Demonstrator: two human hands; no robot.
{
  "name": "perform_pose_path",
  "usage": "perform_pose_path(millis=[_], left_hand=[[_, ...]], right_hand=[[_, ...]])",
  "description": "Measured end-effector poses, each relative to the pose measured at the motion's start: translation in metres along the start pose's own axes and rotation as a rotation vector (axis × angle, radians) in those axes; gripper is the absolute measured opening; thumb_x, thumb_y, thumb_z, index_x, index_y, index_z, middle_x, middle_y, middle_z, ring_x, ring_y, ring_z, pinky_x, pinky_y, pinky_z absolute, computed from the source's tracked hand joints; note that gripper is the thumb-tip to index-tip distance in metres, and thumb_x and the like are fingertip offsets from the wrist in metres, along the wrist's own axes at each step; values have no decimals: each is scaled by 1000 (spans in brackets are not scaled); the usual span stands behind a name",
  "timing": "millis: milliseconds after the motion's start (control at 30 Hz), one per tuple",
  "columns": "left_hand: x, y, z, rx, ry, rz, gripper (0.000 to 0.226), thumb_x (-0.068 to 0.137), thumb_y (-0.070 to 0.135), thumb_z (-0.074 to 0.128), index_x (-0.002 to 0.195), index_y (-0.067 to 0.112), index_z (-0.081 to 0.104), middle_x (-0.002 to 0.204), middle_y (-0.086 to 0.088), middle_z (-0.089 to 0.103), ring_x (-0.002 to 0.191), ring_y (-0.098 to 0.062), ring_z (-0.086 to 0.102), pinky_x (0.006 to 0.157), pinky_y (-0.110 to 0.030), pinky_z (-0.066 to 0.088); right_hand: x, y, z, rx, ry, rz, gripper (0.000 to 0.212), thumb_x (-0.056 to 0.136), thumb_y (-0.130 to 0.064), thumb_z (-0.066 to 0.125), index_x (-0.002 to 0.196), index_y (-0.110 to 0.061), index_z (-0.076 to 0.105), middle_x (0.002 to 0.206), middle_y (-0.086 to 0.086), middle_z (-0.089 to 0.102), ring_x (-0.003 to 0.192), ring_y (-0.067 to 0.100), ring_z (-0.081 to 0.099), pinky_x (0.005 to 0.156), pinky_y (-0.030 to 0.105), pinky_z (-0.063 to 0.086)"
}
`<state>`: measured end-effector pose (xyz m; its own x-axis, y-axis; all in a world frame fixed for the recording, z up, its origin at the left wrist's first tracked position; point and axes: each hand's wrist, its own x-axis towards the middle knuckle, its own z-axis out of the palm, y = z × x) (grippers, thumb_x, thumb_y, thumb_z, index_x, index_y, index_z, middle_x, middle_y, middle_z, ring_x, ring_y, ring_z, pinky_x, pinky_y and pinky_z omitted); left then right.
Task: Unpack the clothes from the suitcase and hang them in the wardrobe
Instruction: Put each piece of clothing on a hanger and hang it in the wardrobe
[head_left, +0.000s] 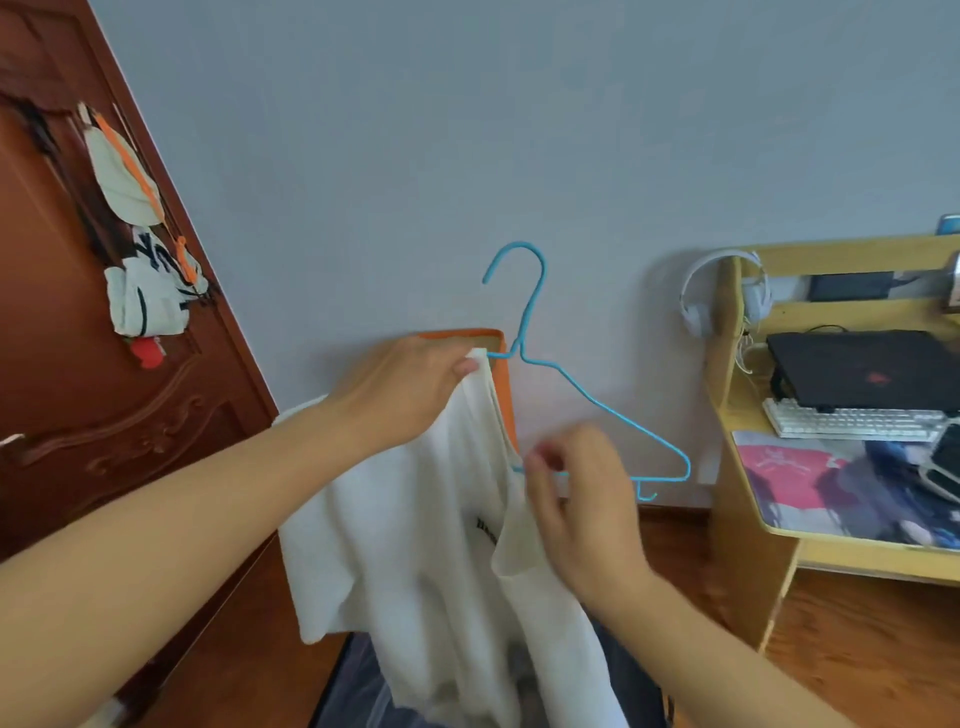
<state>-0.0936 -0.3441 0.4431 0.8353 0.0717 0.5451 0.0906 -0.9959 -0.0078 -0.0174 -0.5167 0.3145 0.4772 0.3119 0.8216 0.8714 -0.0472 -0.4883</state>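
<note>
A white T-shirt with small dark lettering hangs in front of me, partly threaded onto a blue wire hanger. My left hand pinches the shirt's shoulder at the hanger's left arm, near the neck. My right hand pinches the shirt's collar edge at the hanger's lower bar. The hanger's right arm and hook are bare. Below the shirt, the open suitcase shows a dark rim and clear plastic lining; most of it is hidden by the shirt.
A dark wooden door stands at the left with bags hung on it. An orange box edge leans on the grey wall. At the right, a yellow desk holds a laptop, keyboard and headphones. The floor is wood.
</note>
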Motion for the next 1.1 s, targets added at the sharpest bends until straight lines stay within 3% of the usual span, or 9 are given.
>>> perform_pose_path(millis=[167,300,400,500,600,733,833,933,1100], left_hand=[[-7,-7,2,-9,-9,-43,26,107,28,48,125,20,64,107,-12,72,100,-36,60,69,-29,29],[-25,-51,-6,17,-37,-105,31,105,44,41,119,27,63,93,-11,71,93,-39,65,75,-42,51],[-58,-85,-8,76,-92,-57,46,101,63,26,122,36,56,106,-5,75,99,-33,70,82,-46,57],[-88,-110,3,211,-196,15,47,107,52,30,127,26,64,100,-7,77,82,-33,74,62,-46,59],[-99,-117,14,286,-107,88,36,108,40,38,122,20,65,91,-5,77,70,-30,73,49,-41,56],[-96,-101,17,156,88,-6,41,108,50,32,123,24,61,98,-5,77,81,-33,74,61,-46,59],[-93,-91,2,48,178,-114,38,105,47,39,122,24,63,96,-6,76,84,-35,72,67,-46,58],[-93,-80,-7,33,196,-98,34,104,52,37,122,31,58,98,-3,76,86,-33,72,68,-45,58],[-71,-48,-3,161,188,-14,36,103,54,33,124,35,55,95,0,76,81,-32,71,59,-41,56]], right_hand=[[-67,50,29,-143,-606,174,36,88,-31,58,123,-25,54,114,-15,63,110,9,59,111,29,20],[-62,108,-3,-286,-682,58,30,78,-9,62,107,-15,64,107,-1,64,98,30,64,87,40,50],[-40,136,-42,-407,-663,-228,44,66,2,61,105,-14,72,119,0,66,109,27,63,92,39,48],[-13,133,-67,-446,-624,-396,34,78,0,47,96,-13,73,114,3,69,107,25,64,94,36,48],[10,108,-65,-354,-494,-500,20,81,7,57,91,-6,68,107,9,64,95,31,62,78,42,54],[41,58,-30,-93,-331,-208,24,89,-4,67,112,-6,62,128,7,53,118,23,51,98,30,43],[52,54,-14,-122,-642,103,29,101,-52,38,114,-31,51,100,-5,60,102,22,59,80,30,40],[50,49,-3,-304,-804,-16,35,100,-59,20,87,-30,33,71,0,55,77,37,60,61,39,37],[70,5,28,-220,-451,-106,56,93,-63,9,86,-18,40,66,12,59,67,42,56,59,41,41]])
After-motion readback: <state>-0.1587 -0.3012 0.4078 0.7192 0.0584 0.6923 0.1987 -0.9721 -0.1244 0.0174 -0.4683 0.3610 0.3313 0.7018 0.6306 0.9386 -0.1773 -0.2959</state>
